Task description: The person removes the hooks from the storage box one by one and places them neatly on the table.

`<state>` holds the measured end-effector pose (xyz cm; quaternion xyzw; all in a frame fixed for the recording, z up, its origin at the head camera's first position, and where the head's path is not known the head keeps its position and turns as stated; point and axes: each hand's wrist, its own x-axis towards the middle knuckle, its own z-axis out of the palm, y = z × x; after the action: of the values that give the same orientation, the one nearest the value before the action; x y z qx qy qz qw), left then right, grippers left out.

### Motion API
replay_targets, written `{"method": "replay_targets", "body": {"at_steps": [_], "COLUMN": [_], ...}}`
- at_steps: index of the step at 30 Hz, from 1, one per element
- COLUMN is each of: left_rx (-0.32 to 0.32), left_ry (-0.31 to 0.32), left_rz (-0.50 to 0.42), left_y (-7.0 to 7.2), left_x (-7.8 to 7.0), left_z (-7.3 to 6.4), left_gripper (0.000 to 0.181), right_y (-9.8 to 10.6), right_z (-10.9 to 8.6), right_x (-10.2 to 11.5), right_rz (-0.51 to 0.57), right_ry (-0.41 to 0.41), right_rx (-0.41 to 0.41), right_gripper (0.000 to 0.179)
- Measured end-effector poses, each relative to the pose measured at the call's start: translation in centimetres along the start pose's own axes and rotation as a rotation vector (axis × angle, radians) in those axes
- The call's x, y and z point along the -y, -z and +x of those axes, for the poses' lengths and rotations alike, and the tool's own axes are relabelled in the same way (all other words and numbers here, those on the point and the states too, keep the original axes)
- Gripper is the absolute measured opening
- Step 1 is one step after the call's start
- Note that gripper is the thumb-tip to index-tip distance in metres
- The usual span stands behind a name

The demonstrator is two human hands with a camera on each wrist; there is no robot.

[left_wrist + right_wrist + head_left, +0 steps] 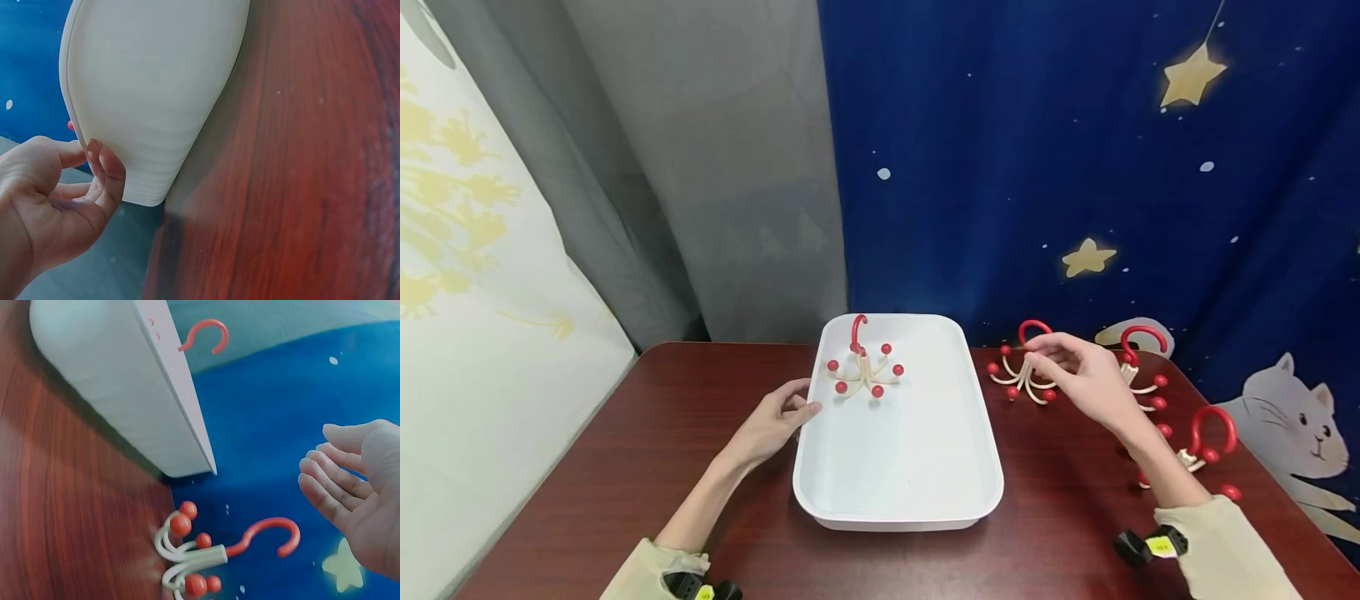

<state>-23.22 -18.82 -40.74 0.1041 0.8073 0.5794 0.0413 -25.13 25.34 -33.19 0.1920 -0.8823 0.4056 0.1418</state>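
My left hand (767,429) pinches the left rim of a white plastic tray (910,467), thumb on the rim and fingers against the outer wall. Inside the tray, toward the back, stands a multi-arm hanger (865,371) with a red hook and cream arms tipped with red balls. A matching hanger (1024,377) is on the table to the right of the tray. Close by it is my right hand (1086,375). In the right wrist view, the right hand's fingers (337,472) are relaxed and apart from the hanger's red hook (275,525), holding nothing.
Two more such hangers, one farther back (1127,373) and one nearer (1187,457), lie on the right side of the brown wooden table (737,542), partly behind my right arm. A blue star-patterned curtain (962,208) and a grey curtain (722,167) hang behind.
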Motion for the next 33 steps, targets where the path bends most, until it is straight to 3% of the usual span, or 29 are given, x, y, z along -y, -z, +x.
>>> {"method": "replay_targets", "body": {"at_steps": [11,33], "left_rx": [0.015,0.02], "left_ry": [-0.029,-0.025], "left_rz": [0.003,0.001], "left_y": [0.4,0.6], "left_x": [0.8,0.9], "left_z": [0.5,0.7], "left_gripper": [0.059,0.058], "right_y": [-3.8,-9.7], "right_z": [2.8,8.6], "right_x": [2.2,7.0], "right_rz": [0.024,0.14], "right_ry": [0.036,0.026], "right_rx": [-0.005,0.089], "right_gripper": [0.023,0.024]}}
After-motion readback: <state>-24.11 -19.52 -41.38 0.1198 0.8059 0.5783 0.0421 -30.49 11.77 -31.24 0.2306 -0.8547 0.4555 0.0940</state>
